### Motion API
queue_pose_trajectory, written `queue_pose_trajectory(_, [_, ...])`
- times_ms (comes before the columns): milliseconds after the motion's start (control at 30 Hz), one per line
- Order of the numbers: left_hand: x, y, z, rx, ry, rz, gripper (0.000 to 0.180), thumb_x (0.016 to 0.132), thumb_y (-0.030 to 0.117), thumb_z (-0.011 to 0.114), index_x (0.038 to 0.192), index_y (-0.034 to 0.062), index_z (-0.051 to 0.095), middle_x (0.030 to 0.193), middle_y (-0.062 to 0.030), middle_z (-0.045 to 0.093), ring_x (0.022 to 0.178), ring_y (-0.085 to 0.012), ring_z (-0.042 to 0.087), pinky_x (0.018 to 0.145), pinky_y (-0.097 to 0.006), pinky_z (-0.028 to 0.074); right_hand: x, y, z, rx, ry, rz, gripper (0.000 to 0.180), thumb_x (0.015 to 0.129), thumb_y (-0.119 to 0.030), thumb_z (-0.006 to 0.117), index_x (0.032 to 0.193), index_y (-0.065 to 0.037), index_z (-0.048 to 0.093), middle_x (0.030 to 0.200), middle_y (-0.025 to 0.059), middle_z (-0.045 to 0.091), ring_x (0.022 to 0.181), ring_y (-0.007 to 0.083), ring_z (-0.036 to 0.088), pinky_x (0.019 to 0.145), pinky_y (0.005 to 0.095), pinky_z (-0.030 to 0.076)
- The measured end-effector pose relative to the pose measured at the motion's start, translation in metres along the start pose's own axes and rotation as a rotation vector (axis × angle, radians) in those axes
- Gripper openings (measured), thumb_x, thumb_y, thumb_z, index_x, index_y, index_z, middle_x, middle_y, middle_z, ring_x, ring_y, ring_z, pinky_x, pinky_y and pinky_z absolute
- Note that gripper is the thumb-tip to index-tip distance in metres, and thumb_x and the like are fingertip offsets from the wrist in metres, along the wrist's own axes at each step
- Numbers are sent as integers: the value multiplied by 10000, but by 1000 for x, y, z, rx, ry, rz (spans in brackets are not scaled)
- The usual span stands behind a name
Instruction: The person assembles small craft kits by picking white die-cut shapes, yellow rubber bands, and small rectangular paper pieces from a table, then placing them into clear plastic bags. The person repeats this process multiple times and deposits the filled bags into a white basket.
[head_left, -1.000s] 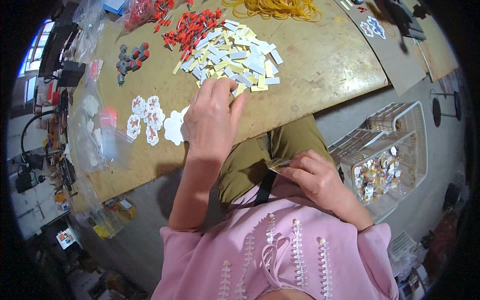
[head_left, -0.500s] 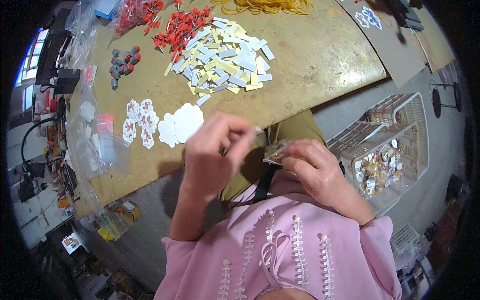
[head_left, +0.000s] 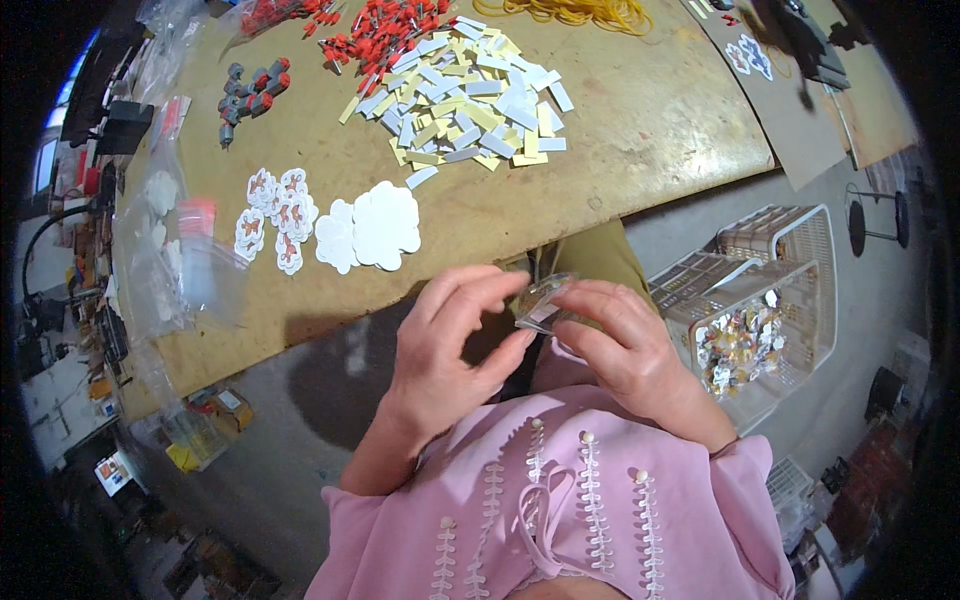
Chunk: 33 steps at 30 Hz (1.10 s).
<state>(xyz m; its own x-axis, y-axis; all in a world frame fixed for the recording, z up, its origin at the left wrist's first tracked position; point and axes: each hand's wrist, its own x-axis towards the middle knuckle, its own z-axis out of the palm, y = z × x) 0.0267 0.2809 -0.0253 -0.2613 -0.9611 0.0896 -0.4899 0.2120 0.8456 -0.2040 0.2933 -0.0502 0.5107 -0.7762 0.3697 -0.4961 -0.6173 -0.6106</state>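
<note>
Over my lap, just off the table's front edge, my right hand (head_left: 625, 340) pinches a small clear plastic bag (head_left: 541, 308) between thumb and fingers. The bag looks transparent and creased; whatever may lie inside is too small to make out. Beside its left edge is my left hand (head_left: 450, 335), thumb and fingers spread apart in a curve with nothing visible between them. Its fingertips come close to the bag, and I cannot tell whether they touch it. On the table beyond lie white scalloped cards (head_left: 388, 226) and a cluster of printed cutouts (head_left: 283, 215).
A heap of white and yellow strips (head_left: 478, 100) covers the table's middle, with red-capped pieces (head_left: 385, 40) behind. Grey connectors (head_left: 250, 95) and plastic bags (head_left: 205, 270) lie left. Yellow bands (head_left: 580, 12) sit far back. A white basket (head_left: 800, 340) of small packets stands right.
My left hand has come down from above the table edge toward the bag, its fingers parting. The right hand keeps its hold on the bag. The whole view has shifted slightly.
</note>
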Motion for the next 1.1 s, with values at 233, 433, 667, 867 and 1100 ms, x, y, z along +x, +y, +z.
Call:
queue_pose_trajectory(233, [-10,-23,3,-82,-59,129,179,812,-14,835,972,37,774,939,-85,766,835,-239,729,752,-351,573,-2,-8,3,231,80,158,226,850,-72,754,1069,-29,719,1137,135,710,1020,315,706,860,416,564])
queue_pose_trajectory(433, [-37,-39,14,-418,0,37,54,904,14,751,904,28,699,909,-101,723,798,-214,656,722,-324,502,-19,-5,17,783,149,617,120,996,-84,729,1090,-12,709,982,76,747,941,157,725,845,315,571])
queue_pose_trajectory(667, [-33,-40,16,-305,-77,-53,87,950,55,738,923,1,675,940,-90,665,841,-170,583,717,-277,455,-35,-1,17,995,235,601,89,998,-93,718,1012,-8,696,920,53,737,867,121,707,783,290,557])
queue_pose_trajectory(867, [-11,-19,39,-269,-178,-5,72,916,38,730,958,2,683,939,-113,679,843,-201,632,744,-296,502,-51,3,18,621,352,465,64,925,-75,728,956,-49,679,857,70,695,787,239,697,712,373,530])
queue_pose_trajectory(1100, [4,1,62,67,-263,79,170,804,-26,746,949,25,674,892,-112,682,802,-276,647,743,-360,535,-58,0,28,282,421,393,109,886,-164,712,921,-85,646,864,111,687,833,356,661,767,452,500])
